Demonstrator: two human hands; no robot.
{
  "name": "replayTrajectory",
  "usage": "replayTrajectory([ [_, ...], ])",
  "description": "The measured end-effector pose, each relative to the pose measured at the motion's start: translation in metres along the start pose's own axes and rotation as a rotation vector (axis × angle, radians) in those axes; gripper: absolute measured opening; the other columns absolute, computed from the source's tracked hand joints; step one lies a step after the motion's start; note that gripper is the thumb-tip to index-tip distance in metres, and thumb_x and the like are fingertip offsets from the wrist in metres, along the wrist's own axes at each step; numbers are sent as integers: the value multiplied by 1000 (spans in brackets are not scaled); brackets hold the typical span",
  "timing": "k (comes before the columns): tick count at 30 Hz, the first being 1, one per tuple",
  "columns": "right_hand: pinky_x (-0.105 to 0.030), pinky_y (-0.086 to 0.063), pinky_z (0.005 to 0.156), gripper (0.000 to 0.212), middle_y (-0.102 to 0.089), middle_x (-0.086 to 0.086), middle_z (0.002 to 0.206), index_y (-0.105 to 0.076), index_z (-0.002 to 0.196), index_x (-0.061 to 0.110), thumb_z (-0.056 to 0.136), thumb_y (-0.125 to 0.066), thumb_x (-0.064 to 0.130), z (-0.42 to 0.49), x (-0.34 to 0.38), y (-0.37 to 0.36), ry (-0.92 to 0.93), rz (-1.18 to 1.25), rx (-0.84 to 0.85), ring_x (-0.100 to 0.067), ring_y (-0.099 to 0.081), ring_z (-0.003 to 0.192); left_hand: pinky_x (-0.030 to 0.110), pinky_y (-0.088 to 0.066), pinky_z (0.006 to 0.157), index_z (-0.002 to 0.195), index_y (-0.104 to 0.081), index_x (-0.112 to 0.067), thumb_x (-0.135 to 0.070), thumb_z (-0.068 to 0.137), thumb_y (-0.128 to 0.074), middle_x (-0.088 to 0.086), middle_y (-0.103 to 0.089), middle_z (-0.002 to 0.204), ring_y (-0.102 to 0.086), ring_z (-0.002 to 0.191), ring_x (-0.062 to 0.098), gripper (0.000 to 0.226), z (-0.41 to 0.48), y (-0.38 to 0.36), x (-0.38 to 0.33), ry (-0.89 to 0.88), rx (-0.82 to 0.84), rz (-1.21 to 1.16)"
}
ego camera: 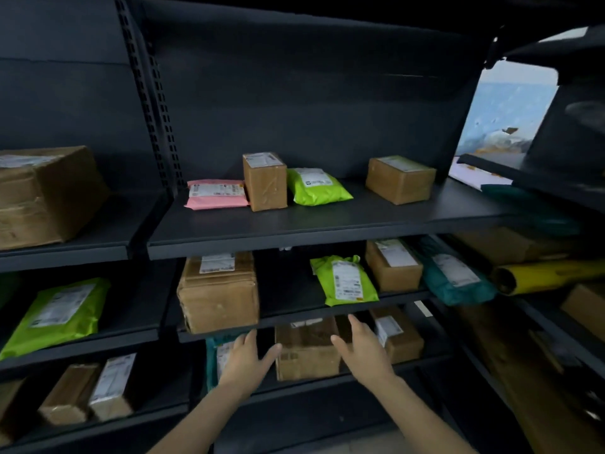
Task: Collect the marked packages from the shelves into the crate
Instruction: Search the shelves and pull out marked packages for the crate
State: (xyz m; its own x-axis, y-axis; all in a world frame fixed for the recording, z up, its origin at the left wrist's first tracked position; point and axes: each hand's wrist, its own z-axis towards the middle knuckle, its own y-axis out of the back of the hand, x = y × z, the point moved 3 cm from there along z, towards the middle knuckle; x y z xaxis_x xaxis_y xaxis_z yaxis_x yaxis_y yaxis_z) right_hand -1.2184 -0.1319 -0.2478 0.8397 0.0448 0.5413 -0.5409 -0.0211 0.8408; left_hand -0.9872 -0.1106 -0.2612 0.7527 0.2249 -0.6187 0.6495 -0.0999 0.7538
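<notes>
A brown cardboard box [306, 350] sits on the lower shelf [327, 376] in the middle bay. My left hand [247, 357] is open just left of the box, fingers spread, thumb near its left edge. My right hand [361, 347] is open at the box's right side, fingers straight. I cannot tell whether either hand touches the box. A teal mailer [217, 355] lies partly behind my left hand. Another small brown box [401, 335] stands right of my right hand. No crate is in view.
The top shelf [311, 224] carries a pink mailer [216, 193], an upright brown box [265, 181], a green mailer [316, 186] and a brown box [401, 178]. The middle shelf holds a large box [217, 290], a green mailer [347, 280], a box [393, 265] and a teal mailer [455, 273]. More parcels fill the left bay.
</notes>
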Motion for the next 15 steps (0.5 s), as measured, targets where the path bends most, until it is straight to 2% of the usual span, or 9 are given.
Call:
replayTrajectory([
  [5,-32,-37,103,69,-30,-7,150,-16,148,14,94,-42,47,-40,-46,39,26,-111,1,-23,-31,135,33,-19,117,149,-21,-11,-55,93,-42,6,-24,155,-19,144,22,74,-33,-37,-55,-210,-53,252],
  [11,-30,-38,99,68,-33,-5,147,-17,147,16,93,-44,48,-73,-97,69,-28,-110,-28,-21,-32,132,33,-20,117,148,-23,-10,-54,92,-44,7,-27,153,-20,143,23,74,-52,-84,-103,-293,4,297],
  [15,-30,-32,106,70,-28,-6,151,-14,147,15,93,-44,47,-83,-128,79,-78,-87,-26,-21,-27,137,32,-22,114,144,-28,-11,-52,92,-44,7,-32,150,-25,139,23,68,-52,-112,-127,-331,50,319],
])
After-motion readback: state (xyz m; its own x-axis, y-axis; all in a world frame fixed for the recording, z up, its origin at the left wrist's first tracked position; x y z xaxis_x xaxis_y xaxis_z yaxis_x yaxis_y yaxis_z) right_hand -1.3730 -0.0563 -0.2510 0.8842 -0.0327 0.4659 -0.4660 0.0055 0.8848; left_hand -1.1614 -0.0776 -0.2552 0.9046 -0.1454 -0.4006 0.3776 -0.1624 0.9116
